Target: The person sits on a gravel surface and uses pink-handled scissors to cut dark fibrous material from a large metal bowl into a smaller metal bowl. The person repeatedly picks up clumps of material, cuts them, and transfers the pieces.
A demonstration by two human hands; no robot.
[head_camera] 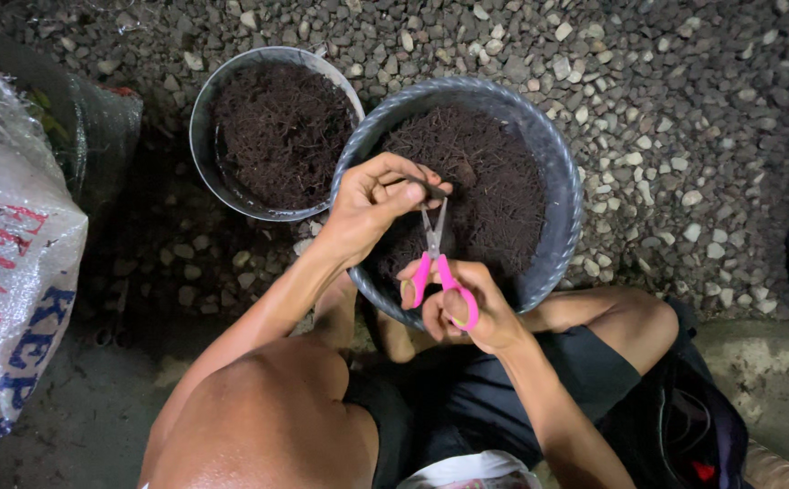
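**Scissors at a pinched piece, over the nearer basin**

Nearest you, your right hand (pixel 467 312) grips a pair of pink-handled scissors (pixel 437 272), thumb and a finger through the loops, the short metal blades pointing away from you. Just beyond the blade tips, your left hand (pixel 372 204) has its fingers closed in a pinch on a small dark piece (pixel 428 189), held right at the scissor tips; what the piece is cannot be told. Both hands hang over the near rim of a round grey basin (pixel 564 195) filled with dark brown fibrous material, which sits between your knees and the gravel. To its left and a little farther stands a second, smaller grey basin (pixel 202 145) with the same dark fill, the two rims touching. A printed white woven sack (pixel 9 263) lies at the left edge. Loose gravel (pixel 684 118) covers the far ground.
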